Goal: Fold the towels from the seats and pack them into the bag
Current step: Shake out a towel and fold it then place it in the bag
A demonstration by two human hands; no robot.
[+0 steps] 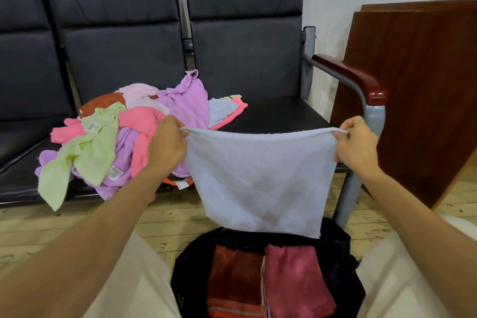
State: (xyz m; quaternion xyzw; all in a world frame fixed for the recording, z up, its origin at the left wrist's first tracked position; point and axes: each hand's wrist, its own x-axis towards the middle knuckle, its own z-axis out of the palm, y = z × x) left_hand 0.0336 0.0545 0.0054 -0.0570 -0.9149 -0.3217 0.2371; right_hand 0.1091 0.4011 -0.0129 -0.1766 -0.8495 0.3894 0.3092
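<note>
Two folded towels lie side by side in the open black bag (pixel 340 261) on the floor between the person's knees: an orange one (pixel 235 279) on the left, a dark pink one (pixel 296 281) on the right, their edges touching. Above the bag hangs a pale blue towel (pixel 260 178), spread flat and held up by its top corners. The left hand (pixel 167 144) pinches the left corner between thumb and fingers; the right hand (pixel 357 141) pinches the right corner the same way. The towel's lower edge hangs just over the bag's far rim. Beyond the left hand, a loose pile (pixel 124 137) of green, pink, purple and rust towels sits on the dark seats (pixel 278 113), some hanging over the front edge. Wooden boards (pixel 418 85) lean against the wall at right
</note>
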